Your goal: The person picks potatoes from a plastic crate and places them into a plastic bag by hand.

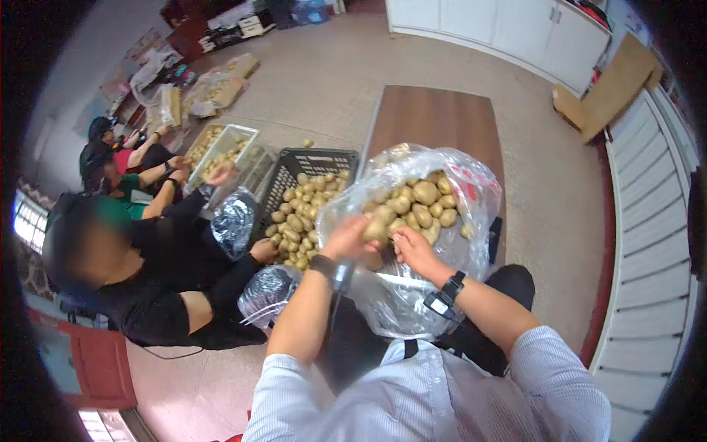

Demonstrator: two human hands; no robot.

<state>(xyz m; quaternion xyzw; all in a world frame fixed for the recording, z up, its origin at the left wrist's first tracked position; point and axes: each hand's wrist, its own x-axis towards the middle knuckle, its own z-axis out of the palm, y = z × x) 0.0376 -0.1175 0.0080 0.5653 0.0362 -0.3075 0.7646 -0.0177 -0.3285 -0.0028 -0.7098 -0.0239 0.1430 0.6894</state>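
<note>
Our left hand (349, 237) grips a potato (376, 231) at the open plastic bag (480, 193) on the surface (434, 118); whether our right hand (417, 250), fingers curled beside it, holds anything, we cannot tell. The potato should feel firm and light, best cupped round its middle.

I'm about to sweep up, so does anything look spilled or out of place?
One loose potato lies on the floor just beyond the black crate. It looks odd because the other potatoes nearby are contained; it may have dropped out. Nothing else clearly stands out.
</note>
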